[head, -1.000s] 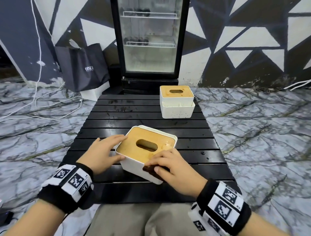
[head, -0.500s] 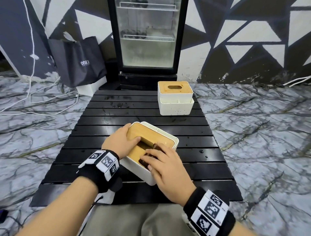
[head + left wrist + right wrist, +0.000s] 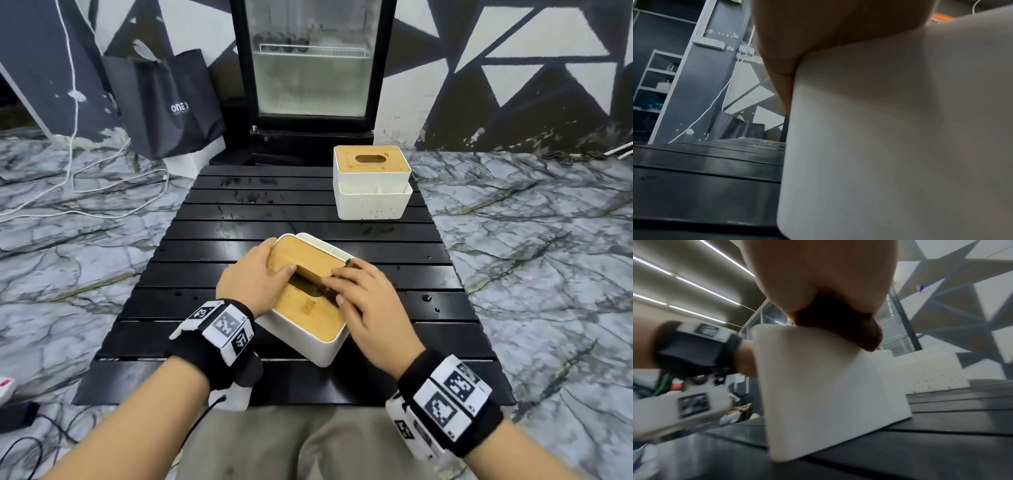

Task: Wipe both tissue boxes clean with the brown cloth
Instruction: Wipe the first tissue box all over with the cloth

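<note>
Head view: left hand [image 3: 255, 282] gripped the near tissue box [image 3: 308, 310] at its left edge, thumb on the wooden lid, fingers wrapped over the side. Right hand [image 3: 368, 308] pressed the brown cloth [image 3: 327, 293] onto the lid, fingers curled over it. Second tissue box [image 3: 371, 186] sat well beyond both hands on the black slatted table [image 3: 205, 222]. Left wrist view: palm flat against the box's white wall [image 3: 890, 138]; fingers hidden. Right wrist view: cloth [image 3: 840, 326] bunched under the hand on the box's top edge.
</note>
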The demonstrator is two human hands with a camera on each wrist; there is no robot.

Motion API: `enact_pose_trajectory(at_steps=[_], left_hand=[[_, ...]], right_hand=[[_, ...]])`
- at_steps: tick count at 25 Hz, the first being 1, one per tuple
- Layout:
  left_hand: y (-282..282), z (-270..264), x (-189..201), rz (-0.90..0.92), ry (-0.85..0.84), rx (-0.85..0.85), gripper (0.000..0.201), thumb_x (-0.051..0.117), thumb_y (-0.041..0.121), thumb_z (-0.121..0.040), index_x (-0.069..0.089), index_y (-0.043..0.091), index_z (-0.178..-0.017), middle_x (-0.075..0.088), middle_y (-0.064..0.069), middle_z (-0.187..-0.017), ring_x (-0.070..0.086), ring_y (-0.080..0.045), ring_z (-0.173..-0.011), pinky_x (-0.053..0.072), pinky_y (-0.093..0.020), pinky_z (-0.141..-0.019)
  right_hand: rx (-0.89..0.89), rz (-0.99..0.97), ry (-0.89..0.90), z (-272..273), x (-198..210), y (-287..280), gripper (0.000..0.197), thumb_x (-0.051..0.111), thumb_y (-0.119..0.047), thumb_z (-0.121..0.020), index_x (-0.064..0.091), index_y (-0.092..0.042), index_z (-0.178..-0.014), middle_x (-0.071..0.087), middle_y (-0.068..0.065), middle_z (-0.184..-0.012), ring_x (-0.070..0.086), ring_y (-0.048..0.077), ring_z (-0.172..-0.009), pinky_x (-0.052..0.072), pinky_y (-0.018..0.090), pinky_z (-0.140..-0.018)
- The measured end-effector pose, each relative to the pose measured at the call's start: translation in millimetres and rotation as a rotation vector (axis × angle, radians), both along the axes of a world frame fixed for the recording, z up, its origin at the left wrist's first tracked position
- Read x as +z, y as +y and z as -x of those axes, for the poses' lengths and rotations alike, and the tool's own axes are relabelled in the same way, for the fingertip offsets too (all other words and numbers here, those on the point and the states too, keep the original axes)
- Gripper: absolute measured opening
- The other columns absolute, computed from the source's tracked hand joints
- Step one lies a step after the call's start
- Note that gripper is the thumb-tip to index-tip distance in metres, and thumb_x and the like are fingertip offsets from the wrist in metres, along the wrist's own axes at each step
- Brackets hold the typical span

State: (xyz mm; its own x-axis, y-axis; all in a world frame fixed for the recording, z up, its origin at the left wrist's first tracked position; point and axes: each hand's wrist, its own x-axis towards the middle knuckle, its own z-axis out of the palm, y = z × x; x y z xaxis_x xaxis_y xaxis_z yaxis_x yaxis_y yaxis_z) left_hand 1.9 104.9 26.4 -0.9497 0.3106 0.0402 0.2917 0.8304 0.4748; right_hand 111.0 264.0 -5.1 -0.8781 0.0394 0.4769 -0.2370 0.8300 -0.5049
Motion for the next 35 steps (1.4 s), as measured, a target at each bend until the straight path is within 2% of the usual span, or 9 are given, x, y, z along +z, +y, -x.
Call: enact_pose_trajectory(at_steps=[4,10,14,20,23,26,29,31,35], left_hand=[[-2,0,-1,-0.013,0.002,-0.009,0.054,0.050,0.047,-0.090,0.036,0.030,-0.139,0.051,0.004,-0.135,0.053,-0.022,-0.118,0.039,-0.034,-0.093],[-5,0,0,-0.018,-0.030,-0.010,0.058,0.051,0.048,-0.090,0.033,0.030,-0.142,0.048,0.005,-0.140,0.050,-0.022,-0.122,0.039,-0.034,-0.096],[-4,-2,1,-0.002,-0.024,0.004,0.057,0.049,0.048,-0.090,0.032,0.030,-0.142,0.047,0.005,-0.140,0.049,-0.022,-0.123,0.038,-0.035,-0.098],[-7,-2,0,0.002,-0.016,-0.028,0.055,0.050,0.048,-0.090,0.034,0.032,-0.141,0.049,0.005,-0.138,0.051,-0.023,-0.121,0.039,-0.035,-0.098],[-7,-2,0,-0.009,-0.011,-0.033,0.055,0.050,0.048,-0.090,0.035,0.032,-0.140,0.050,0.006,-0.138,0.051,-0.021,-0.121,0.039,-0.034,-0.098],[-7,-2,0,-0.012,-0.019,-0.024,0.057,0.050,0.049,-0.090,0.034,0.032,-0.141,0.049,0.006,-0.139,0.050,-0.022,-0.122,0.039,-0.035,-0.099],[-6,-2,-3,-0.005,-0.021,-0.005,0.058,0.050,0.050,-0.089,0.033,0.032,-0.142,0.048,0.006,-0.139,0.050,-0.024,-0.122,0.039,-0.036,-0.100],[-6,-2,-5,-0.005,-0.023,0.004,0.058,0.049,0.051,-0.089,0.033,0.033,-0.141,0.049,0.006,-0.139,0.050,-0.025,-0.122,0.039,-0.037,-0.100],[-7,-2,-5,-0.006,-0.013,-0.014,0.056,0.050,0.050,-0.089,0.034,0.033,-0.140,0.049,0.007,-0.138,0.051,-0.023,-0.121,0.039,-0.036,-0.099]], right_hand=[[0.089,-0.115,0.065,-23,-1,-31,0.032,0.041,-0.021,-0.088,0.063,-0.022,-0.111,0.062,-0.004,-0.114,0.039,0.017,-0.118,0.026,0.026,-0.102],[0.103,-0.052,-0.040,0,6,12,0.038,0.034,-0.029,-0.089,0.062,-0.023,-0.114,0.060,-0.001,-0.119,0.036,0.011,-0.118,0.018,0.016,-0.103],[0.018,-0.008,-0.055,1,3,12,0.041,0.032,-0.031,-0.088,0.061,-0.023,-0.116,0.058,-0.003,-0.121,0.034,0.012,-0.122,0.023,0.027,-0.107],[0.153,-0.150,0.015,-29,-1,-27,0.032,0.039,-0.025,-0.091,0.057,-0.027,-0.117,0.059,-0.007,-0.119,0.039,0.017,-0.121,0.033,0.035,-0.103],[0.208,-0.153,-0.024,-22,3,-12,0.032,0.038,-0.028,-0.092,0.058,-0.028,-0.117,0.059,-0.007,-0.120,0.040,0.015,-0.119,0.032,0.032,-0.101],[0.120,-0.084,-0.048,-6,5,13,0.037,0.034,-0.030,-0.090,0.060,-0.027,-0.116,0.059,-0.005,-0.120,0.036,0.010,-0.120,0.022,0.022,-0.100],[0.015,-0.038,-0.043,-4,4,12,0.039,0.033,-0.031,-0.089,0.061,-0.026,-0.115,0.059,-0.006,-0.119,0.034,0.011,-0.121,0.022,0.025,-0.105],[0.059,-0.077,-0.022,-14,2,-7,0.036,0.036,-0.027,-0.088,0.061,-0.025,-0.114,0.060,-0.005,-0.118,0.035,0.013,-0.120,0.022,0.025,-0.105],[0.140,-0.145,-0.023,-31,1,-29,0.033,0.038,-0.026,-0.090,0.056,-0.031,-0.117,0.058,-0.010,-0.119,0.038,0.015,-0.121,0.033,0.038,-0.103]])
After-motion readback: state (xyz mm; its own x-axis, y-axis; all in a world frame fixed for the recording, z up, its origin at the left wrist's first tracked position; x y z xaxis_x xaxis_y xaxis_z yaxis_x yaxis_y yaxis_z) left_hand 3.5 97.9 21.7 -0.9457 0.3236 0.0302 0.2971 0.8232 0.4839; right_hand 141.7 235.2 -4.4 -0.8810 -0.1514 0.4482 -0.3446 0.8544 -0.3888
